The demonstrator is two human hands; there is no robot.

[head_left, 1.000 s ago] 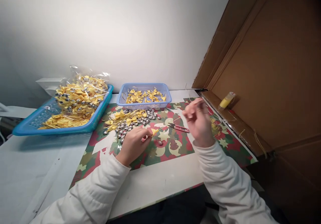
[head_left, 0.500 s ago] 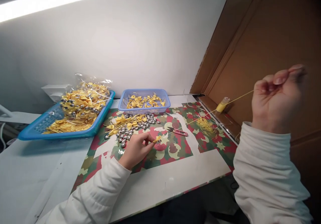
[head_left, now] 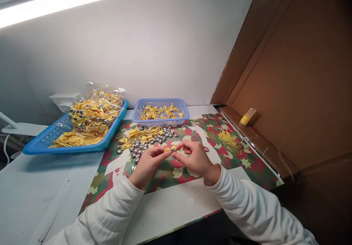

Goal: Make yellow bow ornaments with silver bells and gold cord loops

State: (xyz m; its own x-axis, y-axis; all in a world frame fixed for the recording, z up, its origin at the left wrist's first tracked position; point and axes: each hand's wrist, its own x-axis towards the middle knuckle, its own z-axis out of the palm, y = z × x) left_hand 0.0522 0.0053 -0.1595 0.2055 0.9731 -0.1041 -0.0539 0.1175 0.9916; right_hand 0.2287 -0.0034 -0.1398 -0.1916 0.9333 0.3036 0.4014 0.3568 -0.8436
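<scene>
One blue tray [head_left: 68, 150] of yellow bows [head_left: 74, 138] at far left, then loose silver beads [head_left: 139, 148] on the patterned sheet [head_left: 178, 172]. Left hand [head_left: 147, 164] pinches a beaded yellow bow [head_left: 173, 150], right hand [head_left: 195, 159] pinching its other side, the bow between them! Looks like bead-fastening; next move calls for a steady left pinch and nimble right fingertips. Thread tangle [head_left: 228, 139], then spool [head_left: 248, 117], far right.

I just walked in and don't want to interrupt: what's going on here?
Over a patterned sheet, a person's left hand and right hand together pinch a small yellow-and-silver piece. Loose silver beads and yellow bows lie beyond the left hand. Farther back, a small basket holds more bows, and a blue tray at the left holds a filled plastic bag.
</scene>
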